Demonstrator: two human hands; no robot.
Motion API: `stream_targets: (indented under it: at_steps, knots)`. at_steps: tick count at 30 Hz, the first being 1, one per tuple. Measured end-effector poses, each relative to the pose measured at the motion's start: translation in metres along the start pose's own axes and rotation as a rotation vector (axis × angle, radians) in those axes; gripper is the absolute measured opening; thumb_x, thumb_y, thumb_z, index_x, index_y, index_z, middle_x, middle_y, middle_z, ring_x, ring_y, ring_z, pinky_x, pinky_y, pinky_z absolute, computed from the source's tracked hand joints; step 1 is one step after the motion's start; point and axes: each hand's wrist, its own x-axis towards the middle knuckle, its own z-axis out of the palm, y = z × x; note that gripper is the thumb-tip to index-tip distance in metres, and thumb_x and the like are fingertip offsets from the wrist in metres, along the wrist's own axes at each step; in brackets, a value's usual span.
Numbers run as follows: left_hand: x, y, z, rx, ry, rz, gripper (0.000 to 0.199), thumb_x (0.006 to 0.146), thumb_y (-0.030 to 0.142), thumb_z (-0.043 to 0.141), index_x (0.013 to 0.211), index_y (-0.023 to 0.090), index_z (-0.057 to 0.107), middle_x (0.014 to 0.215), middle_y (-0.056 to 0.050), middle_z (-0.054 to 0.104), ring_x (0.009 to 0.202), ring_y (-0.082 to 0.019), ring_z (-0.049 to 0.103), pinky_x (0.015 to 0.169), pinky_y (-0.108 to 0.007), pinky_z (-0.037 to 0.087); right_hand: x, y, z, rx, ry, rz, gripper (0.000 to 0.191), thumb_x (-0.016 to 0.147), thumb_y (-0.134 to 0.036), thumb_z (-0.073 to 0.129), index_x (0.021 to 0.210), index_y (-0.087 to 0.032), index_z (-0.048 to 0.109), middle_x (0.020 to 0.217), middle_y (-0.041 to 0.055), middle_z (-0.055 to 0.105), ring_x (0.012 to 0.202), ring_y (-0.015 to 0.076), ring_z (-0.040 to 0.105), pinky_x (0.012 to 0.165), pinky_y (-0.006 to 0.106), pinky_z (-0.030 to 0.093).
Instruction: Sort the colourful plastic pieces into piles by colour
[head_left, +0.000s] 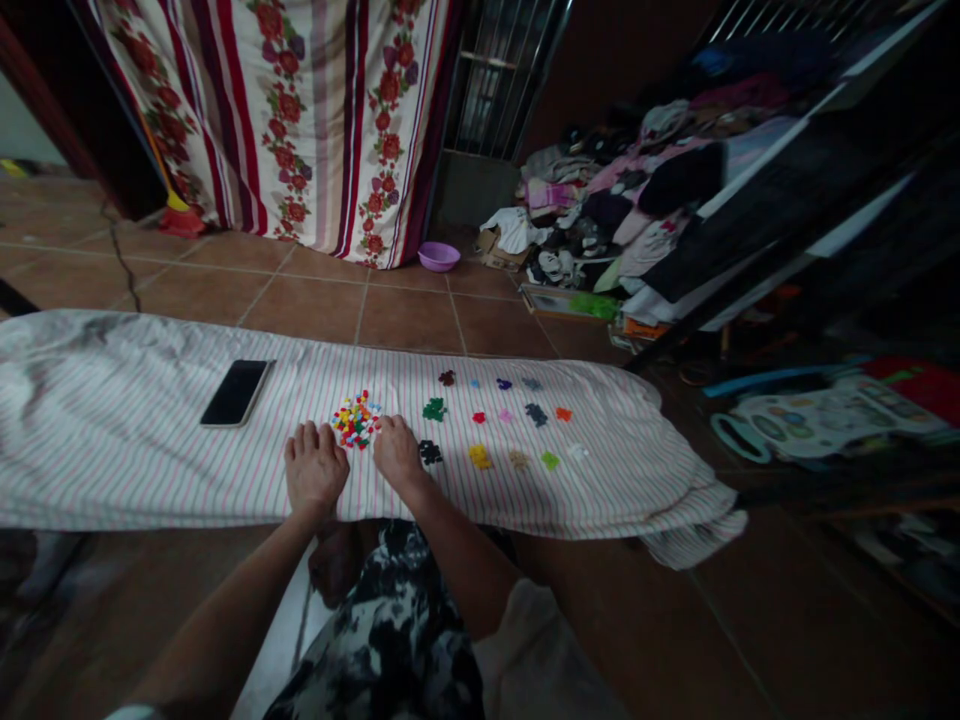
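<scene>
A mixed pile of small coloured pieces (355, 420), too small to name more exactly, lies on the striped cloth (150, 450). My left hand (316, 468) rests flat on the cloth at the pile's left edge, fingers stretched forward. At the pile's right edge is my right hand (397, 450), its fingers bent together and their tips hidden from me. Right of it sit small single-colour heaps, among them black pieces (430, 452), green pieces (433, 409), yellow pieces (480, 456), red pieces (478, 418) and orange pieces (563, 414).
A phone (237, 393) lies on the cloth to the left. Beyond the table are a floral curtain (315, 130), a purple basin (439, 257) and a red dustpan (182, 221). A heap of clothes (600, 200) fills the back right.
</scene>
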Motion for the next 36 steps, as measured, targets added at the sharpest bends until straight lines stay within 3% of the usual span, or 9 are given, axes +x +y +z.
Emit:
stream_targets:
  at_steps: [8,14,18,23,28,32,36]
  knots:
    - [0.000,-0.001,0.002,0.053,0.014,0.011,0.043,0.087,0.028,0.034,0.121,0.008,0.053,0.130,-0.021,0.053,0.125,-0.032,0.045,0.104,-0.047,0.032,0.009,-0.005,-0.006,0.008,-0.054,0.150,0.021,0.092,-0.022,0.046,0.108,-0.017,0.058,0.108,0.0116,0.060,0.097,0.0191,0.060,0.079,0.029,0.045]
    - [0.000,-0.001,0.004,0.058,0.042,0.019,0.043,0.087,0.028,0.036,0.120,0.009,0.054,0.130,-0.021,0.052,0.126,-0.033,0.045,0.104,-0.046,0.032,0.009,-0.001,0.000,0.034,0.003,0.150,0.020,0.090,-0.019,0.044,0.102,-0.017,0.060,0.104,0.0108,0.064,0.096,0.0190,0.060,0.079,0.028,0.045]
    - [-0.001,-0.001,0.004,0.048,0.045,0.013,0.043,0.087,0.029,0.035,0.121,0.009,0.054,0.131,-0.021,0.052,0.126,-0.032,0.044,0.104,-0.047,0.032,0.009,0.012,0.001,0.179,0.056,0.134,0.014,0.087,-0.020,0.049,0.092,-0.019,0.062,0.094,0.0058,0.068,0.089,0.0164,0.062,0.077,0.026,0.045]
    - [-0.001,-0.003,0.005,0.035,0.042,0.019,0.044,0.086,0.029,0.035,0.121,0.008,0.054,0.131,-0.022,0.051,0.126,-0.033,0.043,0.105,-0.047,0.032,0.002,0.058,-0.015,0.367,0.214,0.098,0.013,0.085,-0.025,0.050,0.089,-0.022,0.062,0.087,0.0011,0.070,0.079,0.0138,0.064,0.072,0.023,0.046]
    - [-0.001,-0.003,0.008,0.015,0.036,0.014,0.045,0.086,0.029,0.034,0.122,0.008,0.053,0.131,-0.022,0.050,0.128,-0.033,0.042,0.106,-0.048,0.030,-0.013,0.125,-0.050,0.306,0.361,0.240,0.016,0.081,-0.025,0.050,0.087,-0.020,0.064,0.083,0.0022,0.070,0.075,0.0145,0.064,0.072,0.024,0.046]
    - [-0.002,-0.004,0.008,-0.002,0.039,0.012,0.045,0.086,0.029,0.034,0.122,0.008,0.053,0.131,-0.022,0.051,0.129,-0.033,0.041,0.106,-0.048,0.030,-0.024,0.164,-0.067,0.171,0.322,0.417,0.016,0.077,-0.020,0.052,0.085,-0.021,0.066,0.080,0.0024,0.071,0.076,0.0158,0.064,0.069,0.023,0.044]
    - [-0.002,-0.004,0.006,0.006,0.034,0.016,0.044,0.087,0.028,0.034,0.121,0.009,0.054,0.130,-0.022,0.051,0.128,-0.032,0.042,0.105,-0.048,0.031,-0.024,0.182,-0.067,0.083,0.269,0.423,0.017,0.076,-0.016,0.051,0.083,-0.020,0.066,0.080,0.0036,0.070,0.076,0.0157,0.062,0.067,0.022,0.041]
